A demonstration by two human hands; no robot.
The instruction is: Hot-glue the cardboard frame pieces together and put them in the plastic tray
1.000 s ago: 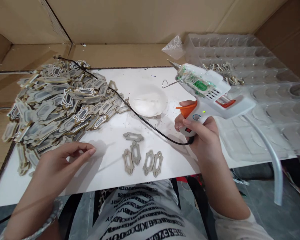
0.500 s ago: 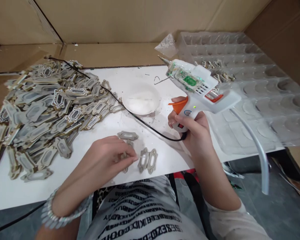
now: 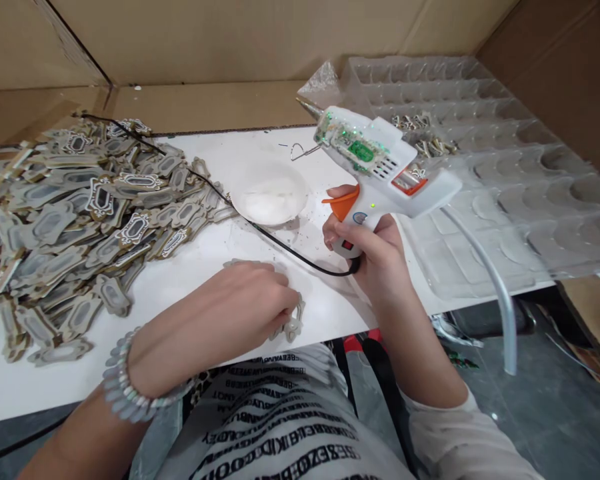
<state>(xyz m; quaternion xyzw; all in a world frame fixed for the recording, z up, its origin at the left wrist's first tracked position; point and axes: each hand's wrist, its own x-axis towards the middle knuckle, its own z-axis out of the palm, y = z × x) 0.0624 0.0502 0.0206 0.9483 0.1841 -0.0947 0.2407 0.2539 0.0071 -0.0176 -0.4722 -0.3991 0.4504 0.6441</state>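
Observation:
My right hand [image 3: 375,257] grips the handle of a white glue gun [image 3: 375,160] with an orange trigger, held above the white board [image 3: 205,267], nozzle pointing up-left. A clear glue stick [image 3: 485,280] trails from its back. My left hand [image 3: 253,300], palm down with fingers curled, rests on the small grey frame-shaped pieces [image 3: 294,321] near the board's front edge and covers most of them. Whether it grips one is hidden.
A big heap of grey and gold frame pieces [image 3: 75,213] fills the left side. A white dish [image 3: 269,195] sits mid-board, and the black cord [image 3: 280,243] runs past it. Clear plastic cavity trays [image 3: 505,153] lie right. Cardboard walls surround the bench.
My left hand moved right from beside the heap onto the few loose pieces at the front edge. The glue gun stayed in my right hand; the view shifted slightly.

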